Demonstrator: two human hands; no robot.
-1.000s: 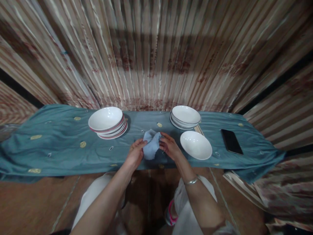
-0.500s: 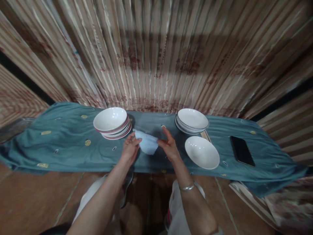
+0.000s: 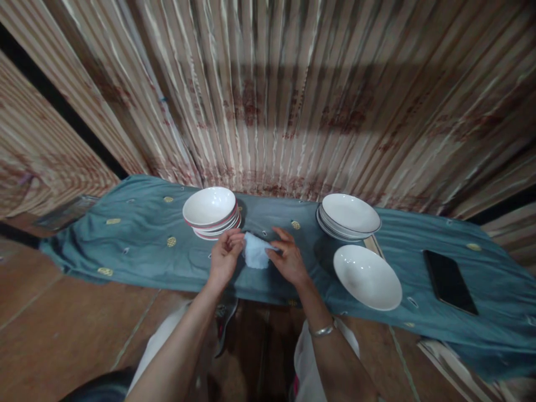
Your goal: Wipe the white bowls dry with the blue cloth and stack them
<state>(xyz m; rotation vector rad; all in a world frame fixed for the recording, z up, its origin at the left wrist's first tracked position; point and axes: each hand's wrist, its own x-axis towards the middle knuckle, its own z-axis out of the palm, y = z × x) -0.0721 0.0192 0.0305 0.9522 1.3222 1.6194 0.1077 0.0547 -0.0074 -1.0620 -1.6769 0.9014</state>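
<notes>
1. Left of centre in the frame, a stack of red-rimmed bowls (image 3: 210, 205) stands on the teal-draped desk (image 3: 142, 257); the top bowl covers most of those below, so their number is unclear.
2. Lower centre, the left hand (image 3: 226, 257) has its fingers bent, tips at the cloth's upper left edge; whether they pinch it, I cannot tell.
3. Between the hands is the light blue cloth (image 3: 256, 252). Half a second ago it was stretched wider; now it is gathered into a smaller, squarish shape, which suggests refolding or regripping. Neither hand holds a dish.
4. The right hand (image 3: 291, 259) nips the cloth's right edge between thumb and forefinger, other fingers spread.
5. Right of centre, a stack of dark-rimmed dishes (image 3: 350, 214) sits above a single white bowl (image 3: 367, 277); the dull patch inside could be shadow or a mark. A pale strip (image 3: 374, 245) is partly hidden there.
6. Far right lies a black phone (image 3: 450, 281); the desk's right end is cut off.
</notes>
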